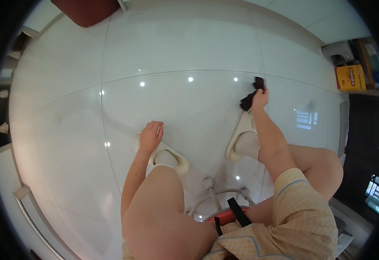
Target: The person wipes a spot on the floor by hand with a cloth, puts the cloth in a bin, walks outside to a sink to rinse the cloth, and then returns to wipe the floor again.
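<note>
My right hand is closed on a dark, soft cloth out in front of my right slipper. Part of the cloth hangs to the left of the fingers, and another bunched part sticks out beyond them. Its exact kind is not clear. My left hand holds nothing; its fingers are loosely stretched forward above the toe of the cream left slipper. The matching right slipper is on my other foot, just below the right wrist.
I sit on a wheeled seat with a red part over a glossy white tiled floor. A red-brown object stands at the far left. A yellow box sits on a shelf at the right, beside a dark glossy panel. A white cabinet is at the left.
</note>
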`<state>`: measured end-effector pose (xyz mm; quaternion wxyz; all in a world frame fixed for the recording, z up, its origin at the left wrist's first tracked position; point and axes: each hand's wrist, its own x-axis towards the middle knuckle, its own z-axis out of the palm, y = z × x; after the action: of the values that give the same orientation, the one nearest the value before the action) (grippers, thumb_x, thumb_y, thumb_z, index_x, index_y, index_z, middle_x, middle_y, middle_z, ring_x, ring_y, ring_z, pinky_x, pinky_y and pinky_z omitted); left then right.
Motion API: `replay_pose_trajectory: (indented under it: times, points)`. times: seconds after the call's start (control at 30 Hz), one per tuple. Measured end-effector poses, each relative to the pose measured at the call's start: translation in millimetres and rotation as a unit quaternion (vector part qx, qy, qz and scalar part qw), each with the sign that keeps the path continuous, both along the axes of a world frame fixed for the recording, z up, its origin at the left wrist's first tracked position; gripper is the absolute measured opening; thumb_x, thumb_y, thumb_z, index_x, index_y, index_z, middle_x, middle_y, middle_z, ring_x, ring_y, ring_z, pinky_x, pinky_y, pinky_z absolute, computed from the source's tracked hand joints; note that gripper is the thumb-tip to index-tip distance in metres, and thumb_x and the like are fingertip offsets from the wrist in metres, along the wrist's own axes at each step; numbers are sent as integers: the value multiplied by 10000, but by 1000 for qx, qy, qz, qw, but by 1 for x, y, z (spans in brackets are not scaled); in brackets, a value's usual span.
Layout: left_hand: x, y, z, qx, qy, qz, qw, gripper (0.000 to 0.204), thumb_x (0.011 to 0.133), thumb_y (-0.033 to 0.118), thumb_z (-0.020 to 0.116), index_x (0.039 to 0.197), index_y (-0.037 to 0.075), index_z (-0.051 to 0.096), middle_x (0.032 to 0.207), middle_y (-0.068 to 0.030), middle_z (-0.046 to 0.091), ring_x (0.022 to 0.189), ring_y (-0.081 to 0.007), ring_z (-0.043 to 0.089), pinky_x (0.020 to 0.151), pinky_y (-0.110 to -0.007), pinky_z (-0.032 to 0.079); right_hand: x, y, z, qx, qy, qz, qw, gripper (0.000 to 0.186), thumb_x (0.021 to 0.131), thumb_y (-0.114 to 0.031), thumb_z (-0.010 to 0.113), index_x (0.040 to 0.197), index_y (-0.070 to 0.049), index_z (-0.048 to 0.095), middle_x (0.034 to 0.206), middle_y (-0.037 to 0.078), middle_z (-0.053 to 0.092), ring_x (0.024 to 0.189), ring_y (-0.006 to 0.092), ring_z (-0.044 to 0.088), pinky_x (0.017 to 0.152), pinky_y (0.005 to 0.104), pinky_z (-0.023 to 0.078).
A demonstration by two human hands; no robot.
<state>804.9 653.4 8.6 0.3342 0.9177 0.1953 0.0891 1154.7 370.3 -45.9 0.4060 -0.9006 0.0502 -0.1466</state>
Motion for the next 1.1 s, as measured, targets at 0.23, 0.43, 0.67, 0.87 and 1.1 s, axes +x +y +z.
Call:
replay_pose_trajectory:
  times: [0.23, 0.43, 0.67, 0.87, 1.1]
  points:
    - [-4, -9, -9, -63, -21, 51, 997, 108, 765, 59, 566, 873, 51, 570, 812, -88, 576, 757, -264, 544, 635, -342, 452, 33, -22, -32, -158, 103, -2, 982, 636, 792, -276, 484, 1302, 41, 274, 1352, 216, 282, 1246, 367, 249, 1039, 406, 195]
    - [-10, -13, -2, -119, -2, 83, 989, 102, 757, 49, 575, 859, 50, 572, 796, -91, 582, 744, -262, 559, 618, -345, 460, -13, 101, -31, -203, -56, 246, 946, 561, 750, -163, 508, 1254, 32, 356, 1289, 229, 363, 1203, 375, 315, 1023, 421, 229]
    - [-10, -17, 3, -106, -4, 72, 992, 81, 750, 45, 580, 831, 49, 576, 779, -93, 580, 704, -258, 562, 593, -340, 465, -179, 247, -10, -170, -119, 596, 775, 498, 706, -31, 508, 1197, -3, 434, 1216, 146, 447, 1126, 344, 413, 937, 444, 351]
    - [-20, -12, 3, -100, -40, 95, 990, 65, 751, 43, 582, 816, 48, 583, 755, -88, 571, 681, -257, 555, 576, -338, 456, -191, 245, 15, 118, 104, 451, 879, 462, 732, 42, 439, 1177, -67, 501, 1100, 68, 563, 898, 148, 551, 800, 268, 442]
    - [-16, -12, 10, -138, -72, 114, 981, 47, 755, 21, 572, 800, 32, 580, 724, -87, 561, 634, -231, 547, 526, -312, 438, 2, 89, 2, -49, 3, 155, 987, 451, 784, -69, 415, 1223, 34, 405, 1204, 186, 464, 1111, 295, 443, 964, 337, 319]
